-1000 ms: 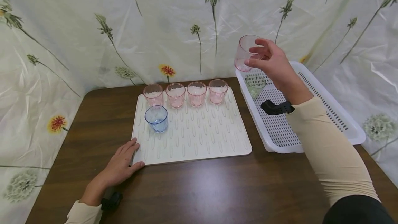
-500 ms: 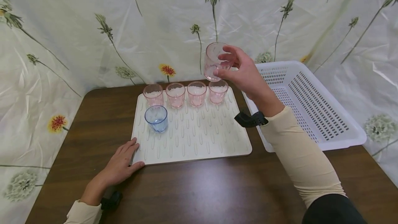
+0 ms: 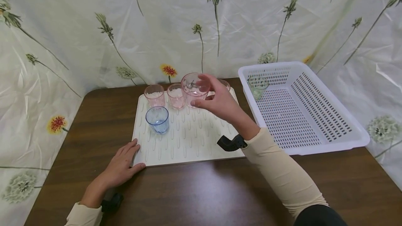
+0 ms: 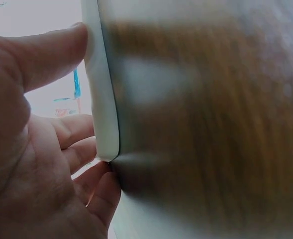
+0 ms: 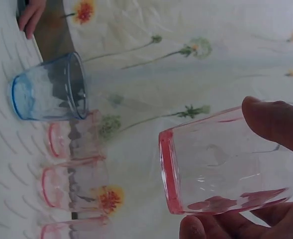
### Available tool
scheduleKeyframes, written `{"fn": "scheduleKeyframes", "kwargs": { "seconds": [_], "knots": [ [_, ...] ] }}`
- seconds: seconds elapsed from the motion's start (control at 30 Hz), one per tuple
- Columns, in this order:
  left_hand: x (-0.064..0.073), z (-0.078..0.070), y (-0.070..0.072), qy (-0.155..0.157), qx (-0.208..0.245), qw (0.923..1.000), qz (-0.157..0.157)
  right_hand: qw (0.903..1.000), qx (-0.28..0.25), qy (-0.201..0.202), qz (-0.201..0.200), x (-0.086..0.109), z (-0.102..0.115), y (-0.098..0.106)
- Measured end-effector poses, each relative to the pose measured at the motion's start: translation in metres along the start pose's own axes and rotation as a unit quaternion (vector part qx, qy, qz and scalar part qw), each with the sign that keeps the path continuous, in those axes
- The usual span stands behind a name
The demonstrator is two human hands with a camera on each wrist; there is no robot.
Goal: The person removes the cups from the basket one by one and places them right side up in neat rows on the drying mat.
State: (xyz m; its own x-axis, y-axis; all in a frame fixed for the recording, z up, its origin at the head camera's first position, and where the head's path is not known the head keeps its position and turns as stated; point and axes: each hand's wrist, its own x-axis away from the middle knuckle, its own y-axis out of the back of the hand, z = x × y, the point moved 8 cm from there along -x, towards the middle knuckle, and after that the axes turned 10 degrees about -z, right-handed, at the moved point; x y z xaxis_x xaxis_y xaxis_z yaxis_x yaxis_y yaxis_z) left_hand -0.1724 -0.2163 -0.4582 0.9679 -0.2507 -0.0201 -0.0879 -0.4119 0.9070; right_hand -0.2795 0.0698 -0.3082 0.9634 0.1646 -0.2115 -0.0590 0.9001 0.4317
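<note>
My right hand [image 3: 220,102] holds a pink-tinted clear glass [image 3: 190,95] by its side, thumb in front and fingers behind. In the right wrist view this glass [image 5: 221,167] is clear of the mat. It overlaps the back row, where pink glasses [image 3: 154,97] stand upright on a white ribbed drying mat [image 3: 182,145]. Part of that row is hidden behind the hand and the held glass. A blue glass [image 3: 158,123] stands in front of the row's left end. My left hand [image 3: 120,172] rests at the mat's front left corner, fingers along the edge.
A white perforated plastic basket [image 3: 342,148] sits right of the mat, with a green glass [image 3: 258,93] at its back left corner. Both are on a dark wooden table [image 3: 194,191]. A flower-print sheet [image 3: 176,27] hangs behind and at both sides.
My right hand has carried the pink glass leftward and down, from above the basket to over the back row on the mat. The left hand has stayed at the mat's corner.
</note>
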Motion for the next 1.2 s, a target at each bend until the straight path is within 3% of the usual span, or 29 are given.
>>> {"fn": "scheduleKeyframes", "kwargs": {
  "seconds": [0.37, 1.2],
  "knots": [
    [0.000, 0.000, 0.000, 0.000, 0.004, 1.0000, -0.002, 0.9976, 0.043, -0.008, 0.054, 0.006, -0.028, -0.034],
    [0.002, -0.002, 0.003, 0.002, 0.006, 1.0000, -0.001, 0.9948, 0.069, -0.014, 0.074, 0.000, -0.063, -0.057]
  ]
}}
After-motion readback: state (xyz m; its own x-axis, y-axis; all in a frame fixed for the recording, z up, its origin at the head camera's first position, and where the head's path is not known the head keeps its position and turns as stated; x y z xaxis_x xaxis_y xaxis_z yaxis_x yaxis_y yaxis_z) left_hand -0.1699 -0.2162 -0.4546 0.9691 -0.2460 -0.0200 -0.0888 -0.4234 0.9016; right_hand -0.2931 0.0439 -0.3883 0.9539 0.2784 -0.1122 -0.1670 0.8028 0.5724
